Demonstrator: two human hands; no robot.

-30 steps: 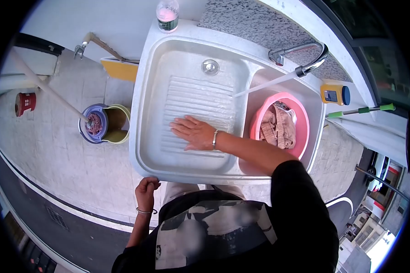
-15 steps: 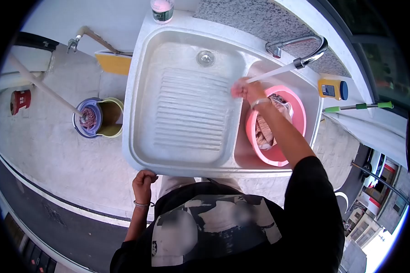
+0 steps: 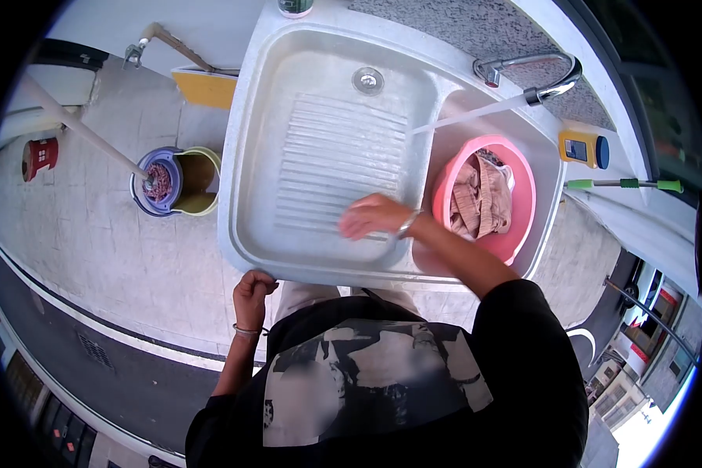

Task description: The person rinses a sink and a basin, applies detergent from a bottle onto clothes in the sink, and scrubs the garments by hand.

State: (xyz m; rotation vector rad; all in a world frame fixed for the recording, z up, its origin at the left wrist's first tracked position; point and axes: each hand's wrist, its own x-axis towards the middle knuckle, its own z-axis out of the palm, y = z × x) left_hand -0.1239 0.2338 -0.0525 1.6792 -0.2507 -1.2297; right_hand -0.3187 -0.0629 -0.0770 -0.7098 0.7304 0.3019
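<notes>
Above the ridged washboard of the white sink [image 3: 238, 156] is my right hand [image 3: 373, 216], near the front right of the left basin. Its fingers are stretched out, slightly blurred, and no object shows in it. My left hand [image 3: 253, 295] is curled closed at the sink's front left edge, with nothing visible in it. Water [image 3: 464, 117] runs from the curved faucet [image 3: 571, 78] toward the divider between the basins. In the right basin stands a pink tub [image 3: 524, 195] holding bunched pinkish-brown clothing [image 3: 483, 204].
Left of the sink are a two-part bucket [image 3: 213, 183] with a mop [image 3: 93, 136], a red container [image 3: 40, 158] and a wall tap [image 3: 135, 53]. A yellow jar [image 3: 583, 149] and a green-and-grey pole [image 3: 624, 184] lie at the right. A bottle [image 3: 295, 6] is partly visible at the top.
My right hand moved from the washboard to the water stream, then back over the washboard's front right. My left hand stays curled at the edge. The camera view has shifted slightly.
</notes>
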